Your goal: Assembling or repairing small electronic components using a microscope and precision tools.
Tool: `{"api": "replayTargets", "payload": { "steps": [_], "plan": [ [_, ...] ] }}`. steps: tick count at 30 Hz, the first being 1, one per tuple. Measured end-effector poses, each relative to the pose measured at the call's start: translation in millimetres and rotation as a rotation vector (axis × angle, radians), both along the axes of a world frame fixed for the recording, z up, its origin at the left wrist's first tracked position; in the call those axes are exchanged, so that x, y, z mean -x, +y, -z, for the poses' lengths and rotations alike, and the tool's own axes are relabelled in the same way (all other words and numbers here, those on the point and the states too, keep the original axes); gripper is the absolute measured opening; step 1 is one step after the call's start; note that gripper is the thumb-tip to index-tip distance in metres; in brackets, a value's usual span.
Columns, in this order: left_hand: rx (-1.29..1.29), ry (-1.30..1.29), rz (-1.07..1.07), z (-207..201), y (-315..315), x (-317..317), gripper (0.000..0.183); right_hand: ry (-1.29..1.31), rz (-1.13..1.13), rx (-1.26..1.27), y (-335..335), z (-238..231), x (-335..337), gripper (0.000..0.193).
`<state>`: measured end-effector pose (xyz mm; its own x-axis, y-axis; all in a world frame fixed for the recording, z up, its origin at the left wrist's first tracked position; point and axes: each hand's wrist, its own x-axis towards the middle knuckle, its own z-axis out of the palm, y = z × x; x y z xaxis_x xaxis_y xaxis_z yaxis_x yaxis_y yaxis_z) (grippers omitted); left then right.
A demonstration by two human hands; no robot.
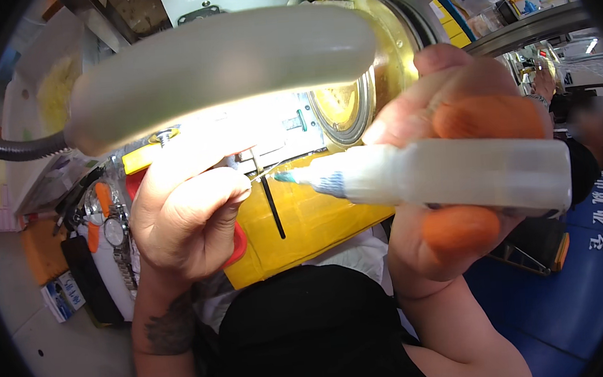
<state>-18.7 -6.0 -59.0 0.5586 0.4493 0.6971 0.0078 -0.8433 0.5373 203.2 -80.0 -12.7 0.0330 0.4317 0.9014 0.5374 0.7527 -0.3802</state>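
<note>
My left hand (187,219) is closed in a pinch, with a thin golden sliver (262,174) sticking out past the fingertips; its kind is too small to tell. Orange finger cots cover two fingers of my right hand (473,79), which is wrapped round a translucent whitish squeeze bottle (484,174). The bottle lies sideways, and its teal nozzle tip (285,178) points left, at or very close to the sliver. Below the tip, a slim black rod (273,208) rests over a yellow taped block (318,215).
A long frosted lamp (220,60) spans the space above my hands. Behind the bottle stands a round machine with a wheel (341,111). Wristwatches (115,231) and a black case (89,279) lie at the left. Another person (598,130) appears blurred at the far right, above blue flooring (530,305).
</note>
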Motion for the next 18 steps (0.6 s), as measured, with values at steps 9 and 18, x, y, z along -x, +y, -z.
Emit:
{"api": "replayTargets", "payload": {
  "steps": [9,18],
  "plan": [
    [0.000,0.060,-0.105,-9.2,-13.7,11.4,0.008,0.701,0.178,-0.061,-82.5,-9.3,-107.6,0.032],
    [0.078,-0.003,0.030,11.5,-6.0,-5.5,0.003,0.273,0.946,0.183,-71.3,-18.6,-224.0,0.034]
  ]
}}
